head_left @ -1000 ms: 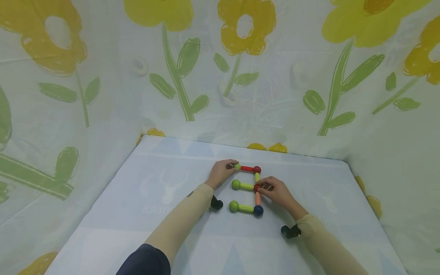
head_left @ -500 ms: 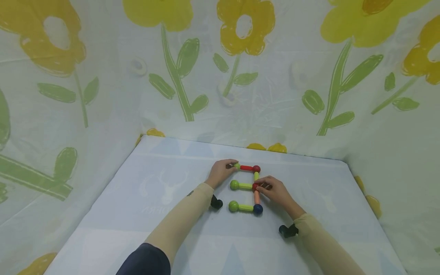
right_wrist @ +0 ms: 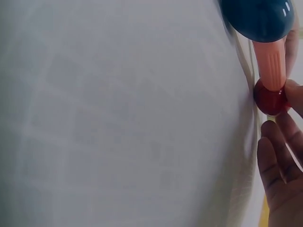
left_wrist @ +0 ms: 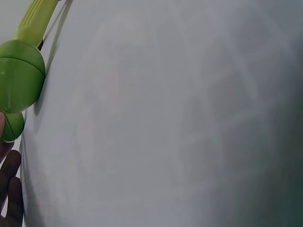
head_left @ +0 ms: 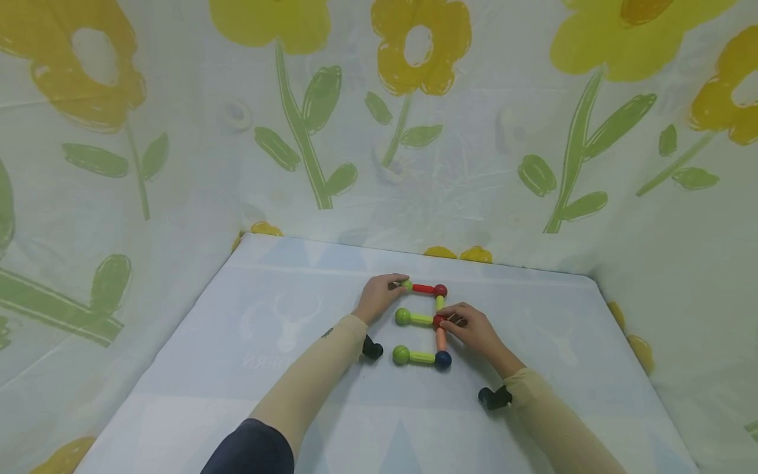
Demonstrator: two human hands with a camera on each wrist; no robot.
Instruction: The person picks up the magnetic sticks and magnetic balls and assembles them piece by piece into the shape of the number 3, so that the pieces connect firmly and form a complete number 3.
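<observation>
Balls and rods form a comb-like figure with three arms pointing left, in the head view. My left hand [head_left: 378, 297] pinches the far green ball [head_left: 406, 286], which joins a red rod [head_left: 423, 288] to a far red ball [head_left: 440, 290]. With thumb and fingers, my right hand [head_left: 476, 330] grips the middle red ball [right_wrist: 269, 98]. A salmon rod [head_left: 441, 340] runs from it to a dark blue ball [head_left: 443, 360]. Light green rods lead to a middle green ball [head_left: 403, 316] and a near green ball [head_left: 401, 355]. Fingers partly cover both held balls.
A white table [head_left: 331, 421] with pale blue prints lies under the figure. Flower-patterned cloth [head_left: 462, 171] hangs around its back and sides. Small black wrist cameras stick out below each wrist, such as the right camera [head_left: 493, 398].
The right wrist has eased very slightly left. Both hands keep their hold on the same balls, and the figure keeps its shape. The head view has shifted a little.
</observation>
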